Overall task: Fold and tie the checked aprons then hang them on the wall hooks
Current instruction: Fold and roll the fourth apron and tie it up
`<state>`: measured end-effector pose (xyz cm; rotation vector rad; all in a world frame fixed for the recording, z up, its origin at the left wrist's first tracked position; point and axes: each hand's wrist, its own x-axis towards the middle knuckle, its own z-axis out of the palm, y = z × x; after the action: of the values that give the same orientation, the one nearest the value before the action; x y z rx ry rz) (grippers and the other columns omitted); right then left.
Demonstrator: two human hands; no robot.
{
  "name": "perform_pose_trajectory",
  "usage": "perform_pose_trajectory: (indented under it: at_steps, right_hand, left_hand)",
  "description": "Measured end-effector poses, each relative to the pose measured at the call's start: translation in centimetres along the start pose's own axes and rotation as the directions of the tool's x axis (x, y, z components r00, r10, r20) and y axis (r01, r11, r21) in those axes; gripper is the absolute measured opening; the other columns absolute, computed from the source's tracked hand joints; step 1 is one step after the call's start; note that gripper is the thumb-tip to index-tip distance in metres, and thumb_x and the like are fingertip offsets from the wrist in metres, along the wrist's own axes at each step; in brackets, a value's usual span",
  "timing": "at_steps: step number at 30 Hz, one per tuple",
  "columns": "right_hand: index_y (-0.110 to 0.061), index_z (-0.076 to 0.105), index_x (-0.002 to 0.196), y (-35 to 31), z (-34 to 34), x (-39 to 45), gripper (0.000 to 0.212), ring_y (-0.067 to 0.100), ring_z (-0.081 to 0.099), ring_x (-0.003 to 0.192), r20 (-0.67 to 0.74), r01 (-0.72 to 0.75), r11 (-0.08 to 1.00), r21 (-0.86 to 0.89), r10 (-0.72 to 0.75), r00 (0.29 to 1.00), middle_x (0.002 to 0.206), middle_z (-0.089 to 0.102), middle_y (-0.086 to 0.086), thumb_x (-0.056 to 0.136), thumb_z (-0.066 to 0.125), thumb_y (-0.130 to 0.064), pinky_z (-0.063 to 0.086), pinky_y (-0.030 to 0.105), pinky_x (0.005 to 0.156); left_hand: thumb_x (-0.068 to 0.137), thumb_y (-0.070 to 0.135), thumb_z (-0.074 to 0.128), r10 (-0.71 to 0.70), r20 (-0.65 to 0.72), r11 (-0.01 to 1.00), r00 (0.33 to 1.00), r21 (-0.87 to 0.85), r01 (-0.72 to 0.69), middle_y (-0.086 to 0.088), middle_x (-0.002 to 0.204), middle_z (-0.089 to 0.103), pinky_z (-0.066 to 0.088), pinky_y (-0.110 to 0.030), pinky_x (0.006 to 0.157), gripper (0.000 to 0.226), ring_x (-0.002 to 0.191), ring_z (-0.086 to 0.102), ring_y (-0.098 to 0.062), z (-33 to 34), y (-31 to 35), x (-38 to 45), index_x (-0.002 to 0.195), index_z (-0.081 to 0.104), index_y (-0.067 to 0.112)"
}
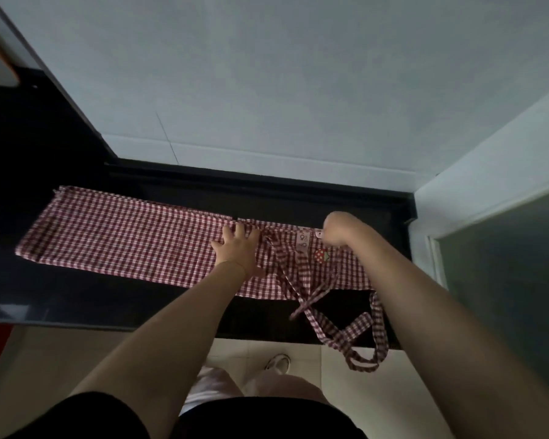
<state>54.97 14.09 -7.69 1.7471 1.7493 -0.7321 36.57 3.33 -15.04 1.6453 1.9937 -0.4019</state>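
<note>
The checked apron (124,239) is laid on the dark counter (76,299) as a long folded band — ties (339,331) loose, hanging untried. It is pressed by the flat left hand (235,248); the right hand (332,231) is curled at its far edge — whether it pinches the cloth cannot be told.

Pink label (302,240) on apron (124,236): lettering illegible.

Bare black counter (76,289) lies open before the apron (124,239); a tiled wall (267,90) blocks behind, a side wall (476,198) right.
</note>
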Motion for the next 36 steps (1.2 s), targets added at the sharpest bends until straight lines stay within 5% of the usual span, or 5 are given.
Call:
perform_pose_trajectory:
  at_steps: [7, 13, 18, 23, 36]
  right_hand:
    - [-0.003, 0.035, 0.139, 5.0, -3.3, 1.5, 0.048, 0.033, 0.064, 0.101, -0.728, 0.13, 0.909, 0.396, 0.225, 0.648, 0.14, 0.044, 0.023, 0.097, 0.058, -0.008, 0.044, 0.028, 0.066]
    - [-0.016, 0.059, 0.109, 1.1, 3.4, 0.7, 0.034, 0.013, 0.062, 0.084, -0.149, 0.27, 0.892, 0.361, -0.231, 0.961, 0.098, 0.064, 0.001, 0.096, 0.057, -0.047, 0.054, 0.031, 0.074]
    - [-0.012, 0.052, 0.126, -1.4, 8.5, 1.1, 0.052, 0.026, 0.05, 0.118, -0.245, 0.351, 0.921, 0.166, -0.306, 0.92, 0.124, 0.052, 0.009, 0.086, 0.07, -0.04, 0.049, 0.04, 0.095]
    - [-0.007, 0.068, 0.102, 0.2, 7.5, 2.6, 0.02, 0.014, 0.063, 0.078, -0.168, 0.198, 0.934, 0.296, -0.153, 0.974, 0.083, 0.062, 0.001, 0.095, 0.061, -0.024, 0.047, 0.023, 0.062]
    - [-0.01, 0.059, 0.106, 1.7, 7.2, 5.0, 0.033, 0.01, 0.052, 0.067, -0.096, 0.106, 0.84, 0.533, -0.064, 0.993, 0.081, 0.053, -0.001, 0.1, 0.053, -0.041, 0.038, 0.022, 0.057]
  left_hand:
    - [0.069, 0.06, 0.08, -0.056, 0.002, 0.998, 0.998, -0.03, 0.056, -0.013, 0.163, 0.008, 0.031, -0.065, 0.11, 0.119, 0.148, 0.009, -0.045, -0.6, 0.8, 0.2, 0.155, 0.002, 0.035]
    - [0.098, 0.05, 0.047, -0.145, -0.04, 0.987, 0.989, 0.059, 0.147, -0.015, 0.151, 0.033, 0.04, -0.059, 0.103, 0.056, 0.134, 0.037, -0.043, -1.7, 2.5, 1.5, 0.148, 0.03, 0.032]
    - [0.099, 0.028, 0.051, -0.111, -0.217, 0.994, 0.97, -0.044, 0.104, -0.013, 0.137, 0.039, 0.048, -0.042, 0.089, 0.033, 0.124, 0.041, -0.032, -1.1, 2.6, 2.2, 0.131, 0.05, 0.02]
    - [0.096, 0.024, 0.053, -0.103, -0.241, 0.991, 0.965, -0.108, 0.079, -0.01, 0.133, 0.039, 0.046, -0.048, 0.094, 0.032, 0.122, 0.037, -0.031, -0.9, 2.1, 3.1, 0.127, 0.05, 0.017]
    - [0.095, 0.012, 0.048, -0.158, -0.43, 0.985, 0.889, -0.131, 0.112, -0.014, 0.125, 0.047, 0.047, -0.049, 0.09, 0.03, 0.113, 0.046, -0.032, 0.3, 2.2, 3.4, 0.124, 0.046, 0.011]
